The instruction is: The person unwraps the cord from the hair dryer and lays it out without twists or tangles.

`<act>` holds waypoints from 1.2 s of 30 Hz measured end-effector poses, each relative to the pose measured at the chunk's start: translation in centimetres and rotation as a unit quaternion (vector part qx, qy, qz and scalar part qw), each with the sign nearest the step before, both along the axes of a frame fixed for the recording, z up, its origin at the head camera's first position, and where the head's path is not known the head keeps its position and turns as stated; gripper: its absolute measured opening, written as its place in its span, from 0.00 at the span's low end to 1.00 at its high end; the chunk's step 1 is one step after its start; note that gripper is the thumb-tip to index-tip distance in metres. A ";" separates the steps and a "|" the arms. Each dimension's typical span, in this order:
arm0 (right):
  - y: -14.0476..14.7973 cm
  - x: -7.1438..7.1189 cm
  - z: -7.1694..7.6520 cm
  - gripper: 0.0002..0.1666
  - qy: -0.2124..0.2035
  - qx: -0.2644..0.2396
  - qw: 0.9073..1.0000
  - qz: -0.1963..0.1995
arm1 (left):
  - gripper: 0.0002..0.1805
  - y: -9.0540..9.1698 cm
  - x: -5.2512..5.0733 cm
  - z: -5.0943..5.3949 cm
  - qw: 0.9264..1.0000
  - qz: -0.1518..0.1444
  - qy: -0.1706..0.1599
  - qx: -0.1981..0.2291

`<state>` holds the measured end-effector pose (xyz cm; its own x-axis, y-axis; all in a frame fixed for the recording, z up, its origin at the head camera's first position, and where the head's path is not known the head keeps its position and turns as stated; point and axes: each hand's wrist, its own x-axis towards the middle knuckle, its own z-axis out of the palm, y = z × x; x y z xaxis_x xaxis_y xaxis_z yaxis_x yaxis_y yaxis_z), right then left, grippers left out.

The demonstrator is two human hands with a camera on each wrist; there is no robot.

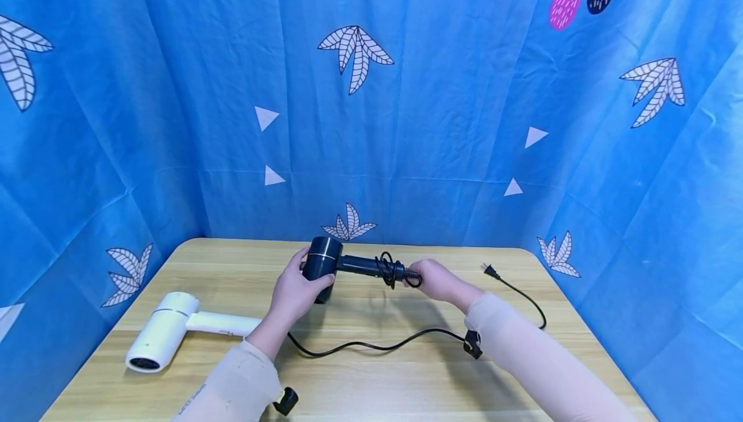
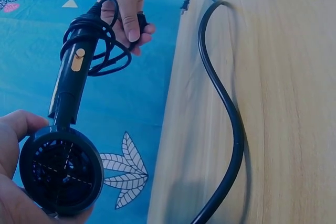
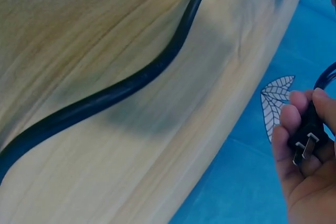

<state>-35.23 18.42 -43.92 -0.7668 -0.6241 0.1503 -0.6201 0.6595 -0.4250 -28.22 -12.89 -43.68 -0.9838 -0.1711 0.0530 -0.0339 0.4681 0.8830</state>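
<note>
Above the table, my left hand [image 1: 294,291] grips the barrel of a dark hair dryer [image 1: 361,265]. Its thumb and fingers curl round the barrel, and the handle points right. In the left wrist view, a black cord [image 2: 84,23] is coiled loosely round the handle's end. At that end my right hand [image 1: 436,280] pinches the cord's two-pronged plug [image 3: 311,132], whose metal prongs show in the right wrist view. To the left of my left hand, a white hair dryer [image 1: 165,328] lies on the table, its handle tip hidden behind my left wrist.
A long black power cord [image 1: 377,347] snakes across the wooden table [image 1: 371,386], passing behind my right forearm to a second plug [image 1: 490,271] at the right. A blue patterned curtain [image 1: 441,119] encloses the back and sides.
</note>
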 end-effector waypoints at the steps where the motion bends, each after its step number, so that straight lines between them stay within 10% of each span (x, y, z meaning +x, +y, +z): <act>1: 0.0 0.1 0.0 0.08 -0.005 0.003 1.000 -0.001 | 0.49 0.0 0.0 0.0 1.000 0.000 0.000 0.001; 36: -0.6 4.2 1.9 0.12 -0.012 0.028 0.994 0.102 | 0.49 -0.9 -0.7 -1.1 0.999 0.045 -0.001 0.015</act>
<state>-31.03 17.85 -42.03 -0.6264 -0.7738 0.0942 -0.7333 0.5439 -0.4080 -28.89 -13.81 -44.80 -0.9646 -0.2598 0.0456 -0.0754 0.4373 0.8961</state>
